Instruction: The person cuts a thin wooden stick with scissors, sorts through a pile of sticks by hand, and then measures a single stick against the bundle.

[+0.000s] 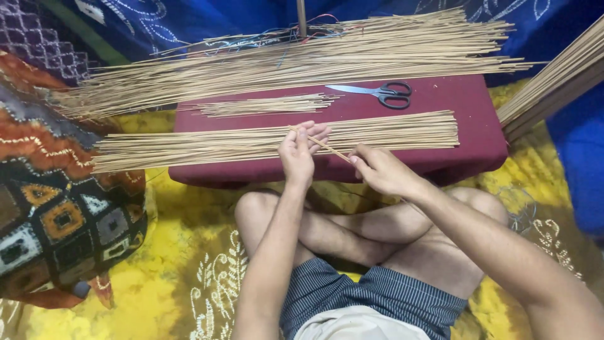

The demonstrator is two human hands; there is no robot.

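A thin bamboo stick (326, 146) runs diagonally between my two hands. My left hand (301, 151) pinches its far end above a flat row of sticks (189, 146) laid across a dark red cushion (465, 101). My right hand (380, 170) grips the near end of the same stick at the cushion's front edge. A smaller bunch of sticks (264, 104) lies further back on the cushion.
Black-handled scissors (377, 93) lie at the cushion's back right. A big pile of sticks (302, 63) spreads behind it, and another bundle (553, 82) leans at the right. A patterned pillow (56, 208) sits at the left on yellow cloth (182, 252). My crossed legs are below.
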